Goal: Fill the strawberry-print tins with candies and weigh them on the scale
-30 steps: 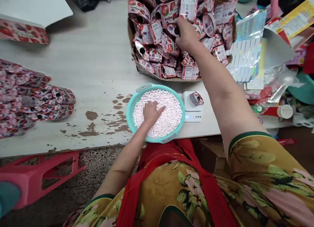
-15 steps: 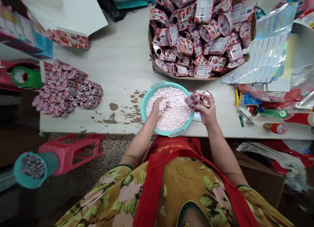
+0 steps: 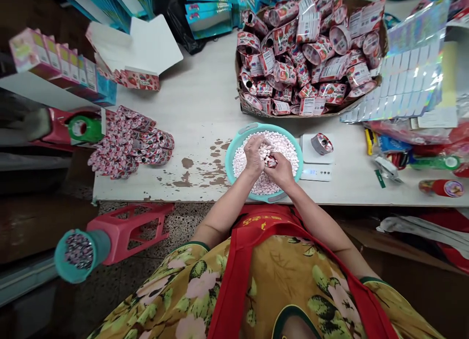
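A turquoise basin (image 3: 227, 159) full of small pale pink candies (image 3: 266, 185) sits at the table's front edge. Above it, my left hand (image 3: 252, 156) is cupped around a handful of the candies. My right hand (image 3: 283, 170) is closed on a red printed candy packet (image 3: 271, 162), its mouth against the candies in my left hand. Most of that packet is hidden by my fingers. Right of the basin, a similar packet (image 3: 322, 143) lies on a white digital scale (image 3: 306, 156) with a lit display.
Behind the basin stands a cardboard box (image 3: 256, 111) heaped with printed packets. More packets (image 3: 128, 143) are stacked at the left, beside a green tape roll (image 3: 85, 128). Shiny label sheets (image 3: 406, 85) lie at the right. A turquoise bucket (image 3: 100, 246) stands by a pink stool (image 3: 120, 234).
My right hand has moved left from over the scale with the packet, uncovering the scale. My left hand has lifted candies up to the packet's mouth. The view has shifted left.
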